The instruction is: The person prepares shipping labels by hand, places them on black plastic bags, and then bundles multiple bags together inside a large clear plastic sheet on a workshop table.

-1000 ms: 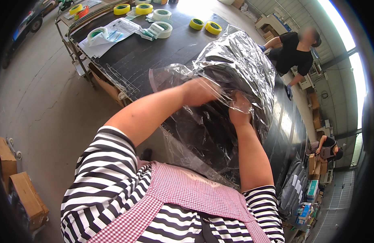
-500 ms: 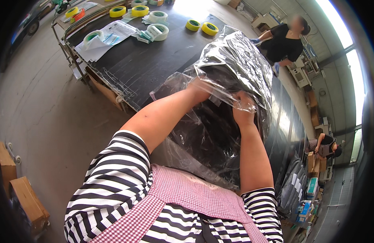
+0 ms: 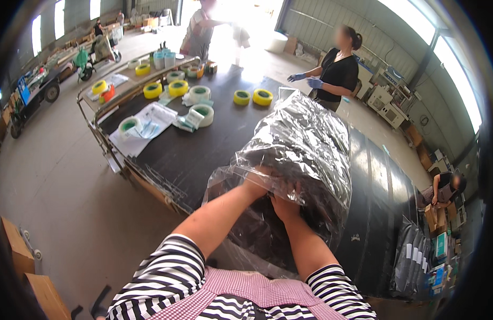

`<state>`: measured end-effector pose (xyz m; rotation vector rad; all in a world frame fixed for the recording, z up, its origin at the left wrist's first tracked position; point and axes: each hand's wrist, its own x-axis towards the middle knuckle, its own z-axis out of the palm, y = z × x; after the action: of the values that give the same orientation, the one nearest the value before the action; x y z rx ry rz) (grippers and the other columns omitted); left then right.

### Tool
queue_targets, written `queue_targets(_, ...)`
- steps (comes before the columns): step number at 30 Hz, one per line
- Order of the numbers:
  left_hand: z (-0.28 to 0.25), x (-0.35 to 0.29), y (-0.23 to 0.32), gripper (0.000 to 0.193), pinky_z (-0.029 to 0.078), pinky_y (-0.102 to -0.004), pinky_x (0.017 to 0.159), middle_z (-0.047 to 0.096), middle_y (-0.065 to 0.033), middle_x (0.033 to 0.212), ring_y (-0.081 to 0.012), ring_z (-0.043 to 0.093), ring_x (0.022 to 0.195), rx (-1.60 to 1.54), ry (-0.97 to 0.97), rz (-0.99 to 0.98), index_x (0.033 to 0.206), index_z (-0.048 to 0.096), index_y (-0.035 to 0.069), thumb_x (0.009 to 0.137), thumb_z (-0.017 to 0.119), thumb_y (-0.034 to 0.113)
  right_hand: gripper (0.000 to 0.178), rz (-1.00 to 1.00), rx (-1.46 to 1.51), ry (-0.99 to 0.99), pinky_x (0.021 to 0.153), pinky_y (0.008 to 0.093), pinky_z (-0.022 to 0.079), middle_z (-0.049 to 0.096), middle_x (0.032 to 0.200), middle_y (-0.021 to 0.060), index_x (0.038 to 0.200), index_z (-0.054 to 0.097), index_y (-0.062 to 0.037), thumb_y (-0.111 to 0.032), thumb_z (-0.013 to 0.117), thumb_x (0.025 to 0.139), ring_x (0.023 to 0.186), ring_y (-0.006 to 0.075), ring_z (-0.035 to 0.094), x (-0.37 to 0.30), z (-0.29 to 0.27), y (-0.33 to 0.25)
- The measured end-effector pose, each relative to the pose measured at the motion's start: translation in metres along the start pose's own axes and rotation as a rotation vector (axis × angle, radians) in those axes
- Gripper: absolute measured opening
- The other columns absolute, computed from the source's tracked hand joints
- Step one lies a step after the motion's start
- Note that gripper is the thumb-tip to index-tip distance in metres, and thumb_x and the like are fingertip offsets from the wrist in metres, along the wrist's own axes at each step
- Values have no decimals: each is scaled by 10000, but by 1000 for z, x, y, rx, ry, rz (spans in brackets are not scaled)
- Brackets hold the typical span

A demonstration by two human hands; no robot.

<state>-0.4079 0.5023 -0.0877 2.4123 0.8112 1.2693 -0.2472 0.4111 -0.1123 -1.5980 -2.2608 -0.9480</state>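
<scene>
Both hands — left hand, right hand — grip the clear plastic bag (dark contents), fingers clamped on its film, on the black table.

A big crinkly clear plastic bag, stuffed with dark contents, is propped lengthwise on the black table.

Grey concrete floor, corrugated metal walls, bright skylights, long black worktable, cardboard boxes.

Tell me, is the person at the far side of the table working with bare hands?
No, the person in black beyond the black table wears blue gloves on both hands.
</scene>
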Motion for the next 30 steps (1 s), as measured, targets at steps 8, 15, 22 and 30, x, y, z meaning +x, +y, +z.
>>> queue_targets(8,11,-37,-4,240,561,-395,717,714,-132,971,-302,697,815,263,-173,6,1043,750,159,837,650,229,537,11,50,-181,1177,550,162,405,1493,84,1393,524,-208,-433,495,905,1436,291,281,-37,30,-17)
queue_targets(15,-13,-27,36,335,524,-385,902,692,-161,1139,-299,674,1032,118,-382,-113,1218,677,133,914,595,247,524,8,167,-187,1129,548,231,483,1402,94,1366,545,-198,-393,553,880,1352,297,370,-38,13,-21)
queue_targets(22,-5,-107,-2,589,333,-459,1121,446,-159,1478,-361,389,1383,140,-445,122,1415,505,139,865,672,265,508,13,301,-187,1079,560,295,550,1316,106,1332,572,-189,-353,614,853,1270,306,450,-34,-64,-36)
queue_targets(30,-134,-155,55,734,77,-666,1154,290,-214,1565,-446,191,1468,711,-895,-334,1502,391,182,872,640,465,537,78,96,-807,1108,616,261,504,1393,209,1273,609,-128,-362,663,792,1314,412,438,-204,-167,8)
